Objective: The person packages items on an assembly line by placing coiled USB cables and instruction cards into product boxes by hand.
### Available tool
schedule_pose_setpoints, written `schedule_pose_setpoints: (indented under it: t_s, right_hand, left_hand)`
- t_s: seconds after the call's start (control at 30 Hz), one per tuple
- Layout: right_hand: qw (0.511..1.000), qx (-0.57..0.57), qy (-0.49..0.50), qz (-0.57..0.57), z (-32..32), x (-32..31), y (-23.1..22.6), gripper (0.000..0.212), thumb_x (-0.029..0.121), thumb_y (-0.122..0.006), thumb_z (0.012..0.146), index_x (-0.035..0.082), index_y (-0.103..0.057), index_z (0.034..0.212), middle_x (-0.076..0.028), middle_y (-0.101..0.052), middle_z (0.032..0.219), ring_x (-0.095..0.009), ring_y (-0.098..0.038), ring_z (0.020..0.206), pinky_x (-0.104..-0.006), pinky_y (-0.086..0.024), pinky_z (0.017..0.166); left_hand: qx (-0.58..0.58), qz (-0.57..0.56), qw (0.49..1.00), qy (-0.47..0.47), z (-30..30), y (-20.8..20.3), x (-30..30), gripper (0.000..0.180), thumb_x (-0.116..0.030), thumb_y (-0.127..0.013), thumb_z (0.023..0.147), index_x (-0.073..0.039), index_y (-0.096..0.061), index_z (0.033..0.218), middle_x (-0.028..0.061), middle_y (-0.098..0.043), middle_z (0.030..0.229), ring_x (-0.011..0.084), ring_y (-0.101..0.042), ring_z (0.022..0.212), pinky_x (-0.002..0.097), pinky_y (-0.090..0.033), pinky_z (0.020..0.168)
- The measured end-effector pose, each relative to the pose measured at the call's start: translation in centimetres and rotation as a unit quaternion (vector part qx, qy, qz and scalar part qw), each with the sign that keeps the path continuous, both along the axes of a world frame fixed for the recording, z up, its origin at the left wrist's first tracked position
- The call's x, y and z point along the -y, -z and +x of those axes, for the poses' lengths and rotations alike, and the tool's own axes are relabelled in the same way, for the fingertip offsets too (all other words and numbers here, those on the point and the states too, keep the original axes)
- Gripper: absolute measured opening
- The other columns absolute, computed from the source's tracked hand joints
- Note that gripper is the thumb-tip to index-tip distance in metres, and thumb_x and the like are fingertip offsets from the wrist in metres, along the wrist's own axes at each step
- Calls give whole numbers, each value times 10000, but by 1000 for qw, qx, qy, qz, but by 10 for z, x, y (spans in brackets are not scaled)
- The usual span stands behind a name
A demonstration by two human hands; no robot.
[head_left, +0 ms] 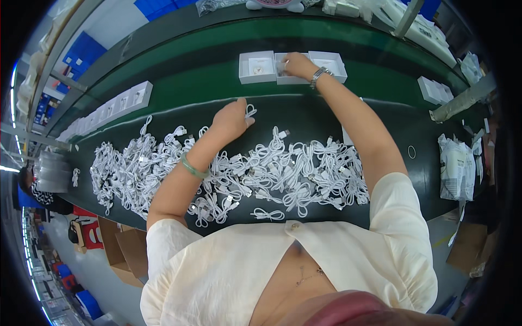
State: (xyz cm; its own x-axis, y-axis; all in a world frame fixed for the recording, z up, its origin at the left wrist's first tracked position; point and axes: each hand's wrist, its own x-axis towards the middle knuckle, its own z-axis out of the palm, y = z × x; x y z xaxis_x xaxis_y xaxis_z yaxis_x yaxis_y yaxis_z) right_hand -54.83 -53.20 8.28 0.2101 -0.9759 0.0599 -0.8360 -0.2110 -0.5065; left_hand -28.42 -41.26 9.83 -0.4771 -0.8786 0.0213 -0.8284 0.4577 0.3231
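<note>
Three open white boxes stand side by side on the green belt: a left box (249, 80), a middle box (291, 81) and a right box (340, 65). My right hand (299, 66) reaches into the middle one with its fingers bent together; what they grip, if anything, is hidden. A small round white item (258, 70) shows inside the left box. Closer to me, my left hand (232, 120) is closed on a coiled white USB cable (250, 111), held above the black table. Beneath both arms spreads a large heap of similar coiled cables (293, 168).
A row of white boxes (111, 111) runs along the belt's left side; more boxes (435, 89) sit at the right. A metal post (465, 100) and a plastic-wrapped package (457, 168) stand at the table's right. Clear plastic trays (51, 171) are stacked at far left.
</note>
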Motion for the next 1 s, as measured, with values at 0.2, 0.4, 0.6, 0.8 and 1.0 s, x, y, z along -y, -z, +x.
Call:
schedule_pose_setpoints:
  t_s: [0.2,0.4,0.6,0.8,1.0]
  right_hand:
    - [990,61,-113,-66,10,-70,-44,284,227,-557,828,0,-620,987,-169,-636,895,-262,-611,847,-339,-458,761]
    - [940,12,-342,2,40,-166,-57,271,128,-612,786,22,-593,1035,-154,-593,997,-319,-543,981,-365,-433,863]
    - [958,-12,-286,18,51,-179,-51,197,59,-647,702,19,-570,880,-126,-539,809,-304,-527,797,-378,-433,700]
    - [953,-36,-300,5,37,-168,-58,154,68,-681,654,5,-549,700,-129,-511,738,-306,-527,736,-379,-426,669]
    - [982,-9,-187,23,21,-151,-60,181,129,-651,704,23,-510,662,-142,-526,625,-314,-527,609,-379,-397,569]
  left_hand:
    - [-115,-76,990,18,-3,-21,52,192,-171,-613,780,4,-558,835,198,-607,783,363,-591,769,437,-451,686]
    - [-77,-180,979,-54,-30,-13,118,131,-64,-522,756,-27,-603,852,203,-632,832,375,-609,836,465,-484,731]
    - [138,-169,962,-167,-53,-6,129,184,-176,-637,722,-90,-648,885,82,-664,900,248,-626,893,335,-458,689]
    - [188,-201,951,-137,-41,6,142,209,-179,-654,705,-102,-674,898,49,-651,898,219,-586,904,341,-406,752]
    - [226,-144,943,-197,-33,5,149,221,-187,-597,762,-138,-682,960,63,-654,1005,243,-585,1013,360,-425,796]
